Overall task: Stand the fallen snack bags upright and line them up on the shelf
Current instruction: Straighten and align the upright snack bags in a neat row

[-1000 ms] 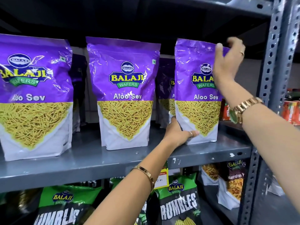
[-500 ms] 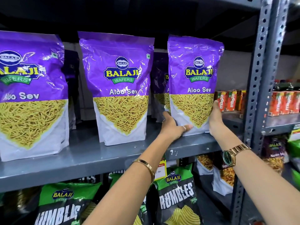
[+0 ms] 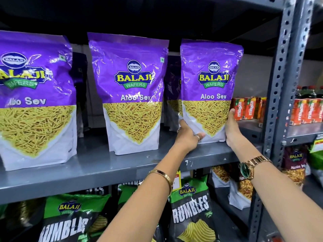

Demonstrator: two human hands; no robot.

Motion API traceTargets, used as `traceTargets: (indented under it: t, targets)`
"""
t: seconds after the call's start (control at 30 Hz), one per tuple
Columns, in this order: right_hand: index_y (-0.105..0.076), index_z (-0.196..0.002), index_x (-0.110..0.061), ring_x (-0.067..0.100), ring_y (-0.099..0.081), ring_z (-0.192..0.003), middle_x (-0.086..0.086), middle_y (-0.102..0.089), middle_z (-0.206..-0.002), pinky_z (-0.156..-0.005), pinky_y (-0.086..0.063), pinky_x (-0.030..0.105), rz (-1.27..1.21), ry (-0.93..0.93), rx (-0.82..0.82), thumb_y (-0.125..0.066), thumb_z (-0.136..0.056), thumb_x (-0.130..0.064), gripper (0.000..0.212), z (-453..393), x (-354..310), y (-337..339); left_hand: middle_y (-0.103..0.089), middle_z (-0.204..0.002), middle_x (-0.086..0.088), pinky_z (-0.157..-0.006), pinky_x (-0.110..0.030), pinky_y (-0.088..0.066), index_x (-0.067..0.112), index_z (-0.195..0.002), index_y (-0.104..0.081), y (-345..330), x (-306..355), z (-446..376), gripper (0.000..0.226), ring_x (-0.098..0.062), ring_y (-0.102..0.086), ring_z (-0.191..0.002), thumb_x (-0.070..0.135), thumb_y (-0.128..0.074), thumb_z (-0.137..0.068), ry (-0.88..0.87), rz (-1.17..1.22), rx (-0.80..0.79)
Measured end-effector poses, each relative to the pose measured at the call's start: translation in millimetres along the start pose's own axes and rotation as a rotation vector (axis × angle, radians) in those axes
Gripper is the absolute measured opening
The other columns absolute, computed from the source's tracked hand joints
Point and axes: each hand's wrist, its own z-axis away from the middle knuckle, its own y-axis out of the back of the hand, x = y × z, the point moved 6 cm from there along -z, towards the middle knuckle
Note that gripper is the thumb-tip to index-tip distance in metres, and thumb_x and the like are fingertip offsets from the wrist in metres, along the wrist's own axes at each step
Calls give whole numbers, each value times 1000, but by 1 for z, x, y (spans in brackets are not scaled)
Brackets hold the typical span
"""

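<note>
Three purple Aloo Sev bags stand upright in a row on the grey metal shelf. The right bag is held at its white base from both sides. My left hand grips its lower left corner, thumb across the front. My right hand presses flat against its lower right edge. The middle bag and the left bag stand free. More purple bags stand in shadow behind the front row.
A perforated grey upright post rises just right of the held bag. Orange juice cartons sit behind it on a neighbouring shelf. Green and black Rumbles bags and other snack bags fill the shelf below.
My right hand came down from the top of the right bag to its lower right edge. My left hand stayed at the bag's lower left corner. The bag still stands upright.
</note>
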Motion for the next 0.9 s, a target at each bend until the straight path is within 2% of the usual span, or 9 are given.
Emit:
traceTargets:
  t: [0.13,0.23,0.33,0.4,0.47,0.53,0.7,0.8,0.9]
  targets:
    - [-51,-124,-17,34,-49,-121,14,-55,-132,-104,-37,43,228,87,173,-15,-91,-59,64,4,-3,8,-35,-140,-18,-91,-29,-34,5,-134,-15,4,2,4,71,-32,-38,-126,29,-61,-85,-13,82,64]
    - [-52,-106,-8,34,-55,-100,19,-61,-109,-73,-31,28,367,482,453,-24,-96,-43,46,35,-33,13,-42,-137,-18,-95,-27,-33,6,-136,-24,27,13,19,64,-30,-40,-125,24,-60,-86,-144,131,332]
    - [-53,-104,0,34,-53,-96,22,-58,-105,-76,-38,33,472,868,409,-37,-96,-25,31,72,-56,-8,-51,-133,-18,-94,-18,-29,2,-131,-40,56,27,50,47,-29,-47,-121,15,-53,-88,-374,104,622]
    - [-55,-100,5,36,-54,-94,25,-59,-101,-81,-41,40,502,971,332,-43,-93,-14,23,91,-58,-29,-51,-132,-22,-102,-13,-25,-3,-122,-48,75,30,70,38,-33,-46,-125,7,-51,-86,-489,68,756]
    - [-57,-96,6,36,-55,-91,25,-60,-96,-80,-41,38,461,1003,274,-47,-89,-7,18,110,-58,-52,-48,-133,-26,-112,-25,-23,-7,-118,-51,94,28,85,35,-37,-40,-130,1,-50,-84,-543,-4,871]
    - [-58,-95,5,36,-55,-89,24,-60,-95,-80,-41,38,418,999,218,-49,-85,-5,17,125,-58,-78,-43,-138,-25,-115,-45,-21,-6,-120,-49,115,20,95,39,-38,-33,-135,3,-52,-83,-504,-98,963]
    - [-55,-107,-1,35,-57,-97,18,-58,-108,-85,-43,36,321,804,4,-52,-87,-18,26,136,-46,-138,-19,-154,-15,-113,-55,-7,3,-140,-26,159,-12,104,68,-32,-11,-144,28,-56,-85,-231,-236,1002]
    - [-45,-122,-6,30,-54,-111,13,-58,-118,-81,-36,24,210,381,-156,-51,-90,-35,44,124,-15,-165,-7,-155,-19,-115,-46,-10,2,-143,-11,174,-33,103,91,-30,-5,-144,37,-65,-79,-142,-154,898]
    - [-44,-128,-5,29,-49,-123,16,-53,-133,-105,-36,37,87,143,-291,-49,-90,-41,53,117,6,-182,-5,-152,-24,-110,-27,-9,-1,-142,-6,179,-49,97,101,-31,-3,-143,30,-73,-74,-101,89,736]
